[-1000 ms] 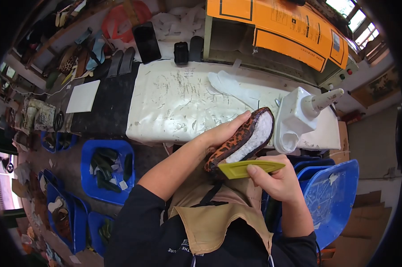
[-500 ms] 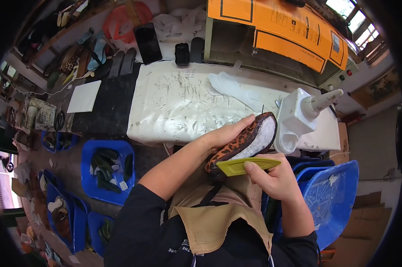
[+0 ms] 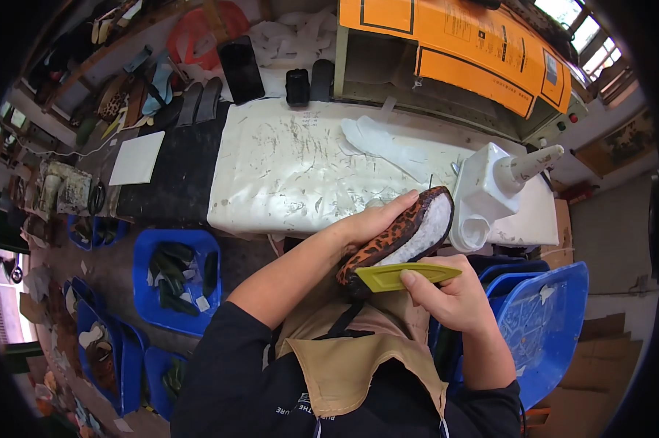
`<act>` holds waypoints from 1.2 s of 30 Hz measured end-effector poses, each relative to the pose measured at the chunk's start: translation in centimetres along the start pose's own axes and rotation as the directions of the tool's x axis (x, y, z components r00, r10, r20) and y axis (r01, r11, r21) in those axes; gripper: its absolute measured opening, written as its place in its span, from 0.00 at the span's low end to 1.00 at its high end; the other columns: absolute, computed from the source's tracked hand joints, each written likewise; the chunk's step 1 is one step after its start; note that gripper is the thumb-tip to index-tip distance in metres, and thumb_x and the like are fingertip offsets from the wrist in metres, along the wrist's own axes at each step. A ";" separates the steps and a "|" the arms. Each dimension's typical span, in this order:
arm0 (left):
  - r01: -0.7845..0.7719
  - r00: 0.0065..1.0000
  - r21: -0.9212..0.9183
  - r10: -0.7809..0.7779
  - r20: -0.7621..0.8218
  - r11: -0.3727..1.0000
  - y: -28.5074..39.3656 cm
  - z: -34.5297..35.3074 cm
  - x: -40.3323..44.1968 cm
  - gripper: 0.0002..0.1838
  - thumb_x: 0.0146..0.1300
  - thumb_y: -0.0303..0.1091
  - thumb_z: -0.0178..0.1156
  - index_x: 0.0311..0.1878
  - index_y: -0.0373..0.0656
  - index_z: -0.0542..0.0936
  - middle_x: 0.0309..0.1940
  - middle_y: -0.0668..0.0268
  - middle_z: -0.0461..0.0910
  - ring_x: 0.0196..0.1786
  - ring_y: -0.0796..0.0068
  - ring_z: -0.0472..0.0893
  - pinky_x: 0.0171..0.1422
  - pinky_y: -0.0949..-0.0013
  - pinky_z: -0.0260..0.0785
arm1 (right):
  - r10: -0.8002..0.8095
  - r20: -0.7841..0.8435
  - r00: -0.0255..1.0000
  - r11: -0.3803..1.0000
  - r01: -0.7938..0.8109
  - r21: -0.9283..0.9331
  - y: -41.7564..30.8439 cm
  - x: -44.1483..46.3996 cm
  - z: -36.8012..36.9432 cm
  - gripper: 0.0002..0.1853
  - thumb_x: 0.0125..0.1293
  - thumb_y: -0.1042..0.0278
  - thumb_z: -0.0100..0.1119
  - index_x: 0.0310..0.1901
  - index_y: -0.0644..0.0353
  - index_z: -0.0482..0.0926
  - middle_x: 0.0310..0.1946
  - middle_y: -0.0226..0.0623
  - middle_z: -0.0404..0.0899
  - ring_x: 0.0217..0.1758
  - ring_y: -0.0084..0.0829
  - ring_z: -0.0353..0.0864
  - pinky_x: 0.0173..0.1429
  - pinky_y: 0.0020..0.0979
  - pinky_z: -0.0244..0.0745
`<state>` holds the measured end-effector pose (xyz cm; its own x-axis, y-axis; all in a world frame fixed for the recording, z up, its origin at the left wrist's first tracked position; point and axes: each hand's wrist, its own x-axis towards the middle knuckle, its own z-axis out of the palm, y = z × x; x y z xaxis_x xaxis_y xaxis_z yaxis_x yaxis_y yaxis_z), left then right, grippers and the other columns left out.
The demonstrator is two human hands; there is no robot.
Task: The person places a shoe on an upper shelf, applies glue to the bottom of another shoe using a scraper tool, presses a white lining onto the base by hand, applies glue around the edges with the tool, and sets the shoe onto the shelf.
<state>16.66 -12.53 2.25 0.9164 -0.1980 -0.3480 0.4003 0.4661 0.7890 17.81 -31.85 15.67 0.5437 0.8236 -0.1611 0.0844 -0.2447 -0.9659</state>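
Note:
My left hand is closed around a leopard-print shoe upper, its white, fluffy-looking underside turned up toward the right. Between the thumb and fingers of my right hand is a yellow-green plastic scraper. The scraper's broad end lies against the near end of the shoe, by its dark edge. Just right of the shoe, at the bench edge, stands a white plastic glue bottle with a long tapered nozzle. A small round white container sits below the bottle. My left fingers under the shoe are hidden.
The white-covered bench spans the front, with a white cut sheet on it. Behind stands a metal box with an orange cover. Blue bins are on the floor at left; another blue bin is close on my right.
Almost nothing differs. The scraper and my right hand have shifted very slightly down along the shoe's near end. Both hands keep their hold.

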 end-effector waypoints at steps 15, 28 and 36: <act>0.118 0.992 -0.125 -0.113 0.047 0.985 1.3 0.1 -1.2 0.33 0.81 0.62 0.42 0.53 0.41 0.85 0.43 0.65 0.89 0.35 0.76 0.86 0.34 0.74 0.79 | -0.446 0.281 0.850 0.731 0.527 -0.434 -1.1 -0.2 -1.3 0.06 0.61 0.74 0.69 0.39 0.62 0.83 0.34 0.35 0.80 0.27 0.40 0.75 0.34 0.36 0.71; -0.492 0.868 -0.334 0.424 -0.258 0.804 1.7 -0.2 -2.5 0.39 0.80 0.68 0.33 0.58 0.41 0.80 0.35 0.63 0.87 0.31 0.71 0.85 0.32 0.69 0.77 | -0.139 -0.489 0.861 0.986 0.165 0.011 0.2 -2.4 -0.1 0.09 0.70 0.78 0.59 0.29 0.65 0.80 0.21 0.31 0.76 0.21 0.25 0.64 0.30 0.26 0.63; -0.803 0.512 -0.147 0.542 -0.666 0.578 2.6 1.0 -2.8 0.39 0.79 0.69 0.29 0.69 0.48 0.74 0.53 0.64 0.85 0.48 0.72 0.84 0.50 0.66 0.78 | -0.212 -0.625 0.752 0.968 0.251 -0.026 2.6 -1.9 1.2 0.11 0.71 0.78 0.59 0.28 0.65 0.79 0.20 0.31 0.74 0.20 0.23 0.62 0.28 0.25 0.60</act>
<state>15.16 -11.58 5.78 0.6825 0.7255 -0.0881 -0.5049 0.5553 0.6609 15.99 -33.43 13.24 0.9123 0.3515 0.2099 0.2399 -0.0434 -0.9698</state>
